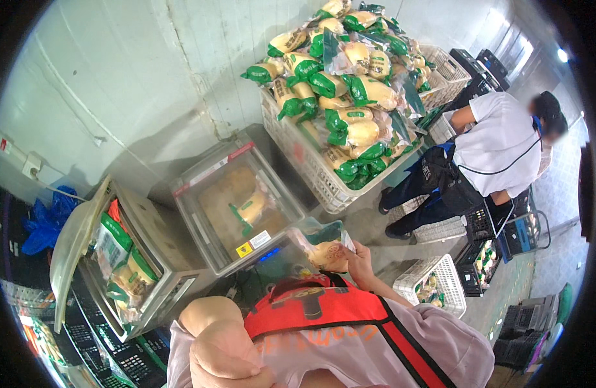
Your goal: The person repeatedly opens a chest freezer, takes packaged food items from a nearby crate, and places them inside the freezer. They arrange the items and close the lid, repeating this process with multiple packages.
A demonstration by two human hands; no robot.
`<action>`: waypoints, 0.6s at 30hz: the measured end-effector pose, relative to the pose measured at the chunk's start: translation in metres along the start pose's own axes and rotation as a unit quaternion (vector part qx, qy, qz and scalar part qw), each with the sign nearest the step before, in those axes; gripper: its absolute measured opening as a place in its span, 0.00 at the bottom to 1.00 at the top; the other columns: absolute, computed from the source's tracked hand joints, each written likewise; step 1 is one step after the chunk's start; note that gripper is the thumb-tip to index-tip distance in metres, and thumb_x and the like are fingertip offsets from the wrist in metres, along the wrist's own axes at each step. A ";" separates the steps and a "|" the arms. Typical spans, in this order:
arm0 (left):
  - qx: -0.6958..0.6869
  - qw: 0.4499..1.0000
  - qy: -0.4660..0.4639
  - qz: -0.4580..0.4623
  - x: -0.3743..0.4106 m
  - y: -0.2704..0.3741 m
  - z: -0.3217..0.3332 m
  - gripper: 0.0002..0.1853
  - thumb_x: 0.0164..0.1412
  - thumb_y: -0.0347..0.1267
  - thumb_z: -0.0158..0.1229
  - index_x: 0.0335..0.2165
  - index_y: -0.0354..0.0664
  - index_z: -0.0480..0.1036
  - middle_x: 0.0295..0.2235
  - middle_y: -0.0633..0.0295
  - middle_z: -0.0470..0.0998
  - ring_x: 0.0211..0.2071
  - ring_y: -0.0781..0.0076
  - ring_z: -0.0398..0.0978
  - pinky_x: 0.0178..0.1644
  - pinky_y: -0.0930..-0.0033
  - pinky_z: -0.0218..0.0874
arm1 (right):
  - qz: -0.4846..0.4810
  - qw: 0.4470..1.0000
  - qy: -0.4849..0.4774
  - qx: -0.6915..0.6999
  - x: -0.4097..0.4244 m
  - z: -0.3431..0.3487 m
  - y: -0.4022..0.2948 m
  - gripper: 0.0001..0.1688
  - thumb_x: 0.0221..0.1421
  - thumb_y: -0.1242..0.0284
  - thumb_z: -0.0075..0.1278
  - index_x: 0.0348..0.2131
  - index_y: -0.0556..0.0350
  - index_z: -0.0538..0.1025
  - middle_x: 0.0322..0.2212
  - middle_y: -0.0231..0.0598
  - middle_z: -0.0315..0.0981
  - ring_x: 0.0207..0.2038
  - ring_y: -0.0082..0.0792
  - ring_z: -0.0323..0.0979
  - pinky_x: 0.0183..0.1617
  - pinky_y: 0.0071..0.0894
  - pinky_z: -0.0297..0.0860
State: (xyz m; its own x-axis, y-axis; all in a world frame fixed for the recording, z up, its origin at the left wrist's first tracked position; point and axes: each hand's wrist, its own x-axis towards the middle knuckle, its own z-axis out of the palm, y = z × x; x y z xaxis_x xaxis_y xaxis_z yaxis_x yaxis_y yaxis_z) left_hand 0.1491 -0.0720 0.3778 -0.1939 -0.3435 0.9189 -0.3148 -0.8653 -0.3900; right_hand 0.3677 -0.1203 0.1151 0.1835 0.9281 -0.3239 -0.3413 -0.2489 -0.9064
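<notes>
My right hand [360,264] grips a clear and green plastic bag [327,247] of pale yellow meat, which looks like poultry, in front of my chest. Left of it, a vacuum chamber sealer [208,262] has its clear lid down over a similar bag [249,208]. A second chamber sealer [157,310], farther left, has its clear lid [70,262] raised, with several filled bags [133,276] inside. My left arm is bent close to my body at the bottom; what seems to be my left hand [230,354] is there, its fingers unclear.
A white plastic crate [327,191] heaped with filled green and yellow bags [361,92] stands by the wall. To the right, a person in a white shirt [502,140] bends among crates. A smaller white crate [455,286] holds bags. Blue plastic [53,223] lies at far left.
</notes>
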 end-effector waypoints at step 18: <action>0.233 0.565 -0.294 -0.734 -0.214 0.059 -0.055 0.10 0.49 0.37 0.55 0.26 0.41 0.71 0.22 0.58 0.72 0.25 0.57 0.72 0.28 0.61 0.62 | -0.029 0.998 0.025 -0.048 0.015 -0.019 0.020 0.09 0.54 0.78 0.43 0.34 0.64 0.73 0.29 0.31 0.73 0.30 0.19 0.69 0.35 0.20 0.66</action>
State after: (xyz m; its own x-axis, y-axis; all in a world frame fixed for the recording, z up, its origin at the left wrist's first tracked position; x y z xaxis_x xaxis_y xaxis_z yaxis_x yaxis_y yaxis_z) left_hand 0.1209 -0.0292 0.1545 0.3439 0.9277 0.1456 0.5711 -0.3297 0.7517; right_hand 0.3810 -0.1172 0.0866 0.2469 0.9271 -0.2820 -0.2397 -0.2235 -0.9448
